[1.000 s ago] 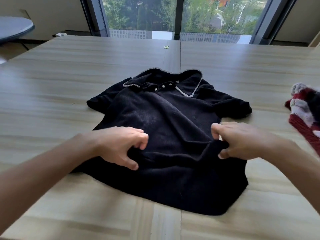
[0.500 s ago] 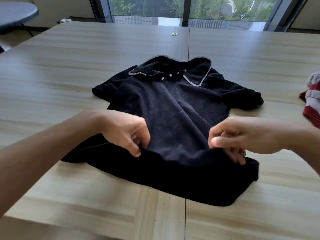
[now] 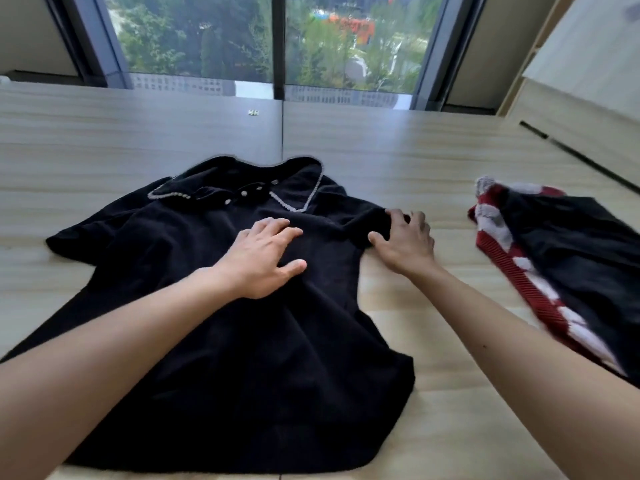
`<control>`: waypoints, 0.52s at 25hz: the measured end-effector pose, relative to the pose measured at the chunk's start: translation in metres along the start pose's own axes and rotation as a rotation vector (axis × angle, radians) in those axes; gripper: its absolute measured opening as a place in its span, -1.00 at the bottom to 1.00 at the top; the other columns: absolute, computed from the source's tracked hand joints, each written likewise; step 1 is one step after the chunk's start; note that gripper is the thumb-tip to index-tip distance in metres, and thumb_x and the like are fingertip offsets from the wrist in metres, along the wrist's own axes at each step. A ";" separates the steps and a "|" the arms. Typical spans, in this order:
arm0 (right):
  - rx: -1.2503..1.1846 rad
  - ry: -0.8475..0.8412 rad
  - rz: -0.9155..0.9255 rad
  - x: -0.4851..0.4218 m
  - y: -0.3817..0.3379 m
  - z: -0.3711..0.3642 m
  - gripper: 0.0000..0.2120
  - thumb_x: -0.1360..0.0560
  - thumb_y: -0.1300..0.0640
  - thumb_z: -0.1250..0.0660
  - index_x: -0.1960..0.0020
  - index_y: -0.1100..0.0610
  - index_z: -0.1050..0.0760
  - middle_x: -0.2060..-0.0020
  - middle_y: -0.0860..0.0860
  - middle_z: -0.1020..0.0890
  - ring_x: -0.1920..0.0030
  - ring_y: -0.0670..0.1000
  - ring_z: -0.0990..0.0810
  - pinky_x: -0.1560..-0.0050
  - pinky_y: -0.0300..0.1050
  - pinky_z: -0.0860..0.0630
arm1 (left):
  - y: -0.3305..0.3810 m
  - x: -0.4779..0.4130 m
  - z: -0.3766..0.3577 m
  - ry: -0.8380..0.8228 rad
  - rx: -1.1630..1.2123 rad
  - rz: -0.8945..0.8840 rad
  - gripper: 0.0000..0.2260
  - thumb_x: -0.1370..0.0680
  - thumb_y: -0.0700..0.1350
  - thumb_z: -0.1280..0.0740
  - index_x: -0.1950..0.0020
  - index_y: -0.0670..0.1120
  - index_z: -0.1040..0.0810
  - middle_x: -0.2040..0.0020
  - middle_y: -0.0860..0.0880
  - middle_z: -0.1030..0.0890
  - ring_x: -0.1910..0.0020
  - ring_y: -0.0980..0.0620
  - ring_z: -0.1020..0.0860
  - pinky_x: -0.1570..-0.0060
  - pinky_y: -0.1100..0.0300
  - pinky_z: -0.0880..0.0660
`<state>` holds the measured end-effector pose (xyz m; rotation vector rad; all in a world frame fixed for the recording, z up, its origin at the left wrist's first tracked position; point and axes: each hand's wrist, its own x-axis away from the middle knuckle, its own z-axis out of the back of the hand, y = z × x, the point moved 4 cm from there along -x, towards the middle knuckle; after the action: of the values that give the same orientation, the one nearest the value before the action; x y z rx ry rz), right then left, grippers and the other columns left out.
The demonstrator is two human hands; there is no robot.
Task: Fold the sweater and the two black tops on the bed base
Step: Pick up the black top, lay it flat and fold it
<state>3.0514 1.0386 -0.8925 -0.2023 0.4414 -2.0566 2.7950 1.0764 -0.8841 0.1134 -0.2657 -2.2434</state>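
Lying collar-away on the pale wooden bed base (image 3: 433,161), one top (image 3: 225,306) has the left hand (image 3: 266,258) flat and spread on its chest and the right hand (image 3: 405,244) curling fingers round its sleeve (image 3: 367,220), one striped sweater (image 3: 495,251) under a second top (image 3: 571,254) lying to the right, one window (image 3: 277,39) beyond.

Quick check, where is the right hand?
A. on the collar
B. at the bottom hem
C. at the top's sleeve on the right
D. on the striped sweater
C: the right hand curls its fingers on the sleeve of the top. The sweater lies apart to its right, untouched.
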 end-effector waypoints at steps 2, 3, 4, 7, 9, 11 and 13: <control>-0.030 -0.016 -0.138 -0.020 0.017 -0.005 -0.44 -0.56 -0.24 -0.25 -0.47 -0.02 -0.32 -0.41 0.21 -0.35 -0.45 0.26 -0.33 -0.43 0.14 -0.29 | 0.011 -0.024 -0.022 -0.078 -0.014 0.076 -0.30 -0.58 0.35 -0.14 -0.65 0.09 -0.09 -0.67 -0.01 -0.03 -0.66 -0.09 0.09 -0.59 -0.19 0.06; -0.048 -0.008 -0.164 -0.024 0.020 -0.007 -0.49 -0.54 -0.24 -0.28 -0.40 -0.02 -0.41 -0.36 0.18 -0.43 -0.42 0.23 -0.38 -0.41 0.10 -0.32 | 0.015 -0.028 -0.034 -0.114 -0.033 0.102 -0.26 -0.56 0.40 -0.10 -0.66 0.11 -0.02 -0.68 -0.02 0.04 -0.66 -0.10 0.15 -0.58 -0.24 0.12; -0.083 0.019 -0.159 -0.030 0.021 -0.007 -0.60 -0.52 -0.18 -0.34 -0.29 -0.02 -0.51 -0.31 0.14 -0.50 -0.38 0.20 -0.43 -0.37 0.05 -0.35 | 0.020 -0.032 -0.044 -0.128 -0.060 0.113 -0.23 -0.55 0.44 -0.05 -0.66 0.13 0.03 -0.68 -0.02 0.09 -0.65 -0.11 0.18 -0.56 -0.28 0.17; -0.351 0.036 -0.111 -0.045 0.022 0.002 -0.83 -0.43 0.25 -0.40 0.05 0.01 -0.62 -0.10 0.12 -0.66 -0.14 0.15 -0.62 -0.09 -0.09 -0.54 | 0.034 -0.037 -0.058 -0.096 -0.095 0.148 -0.18 -0.50 0.50 0.05 -0.66 0.14 0.12 -0.68 -0.03 0.16 -0.64 -0.14 0.25 -0.53 -0.33 0.23; -0.459 0.094 -0.084 -0.053 0.026 0.020 -0.75 -0.39 0.37 -0.32 0.12 0.05 -0.64 0.01 0.14 -0.70 0.02 0.14 -0.66 0.05 -0.12 -0.58 | 0.044 -0.038 -0.059 -0.100 -0.089 0.186 -0.14 -0.48 0.54 0.07 -0.66 0.13 0.14 -0.68 -0.04 0.18 -0.64 -0.16 0.26 -0.52 -0.35 0.24; -0.445 0.278 -0.086 -0.066 0.039 0.044 -0.72 -0.37 0.37 -0.30 0.09 0.07 -0.65 0.01 0.16 -0.70 -0.01 0.16 -0.67 -0.06 -0.09 -0.59 | 0.056 -0.036 -0.058 -0.110 -0.103 0.191 -0.12 -0.46 0.55 0.07 -0.66 0.13 0.11 -0.68 -0.05 0.16 -0.64 -0.17 0.24 -0.53 -0.34 0.19; -0.350 0.399 -0.150 -0.072 0.054 0.057 -0.71 -0.38 0.35 -0.30 -0.03 0.09 -0.60 -0.18 0.21 -0.59 -0.18 0.22 -0.59 -0.25 -0.02 -0.51 | 0.070 -0.037 -0.049 -0.086 -0.015 0.109 -0.19 -0.51 0.50 -0.01 -0.66 0.12 -0.02 -0.68 -0.04 0.03 -0.65 -0.14 0.10 -0.55 -0.25 0.07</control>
<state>3.1491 1.0635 -0.8589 -0.0305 1.0623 -2.1566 2.8792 1.0545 -0.9163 -0.0056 -0.2945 -2.1439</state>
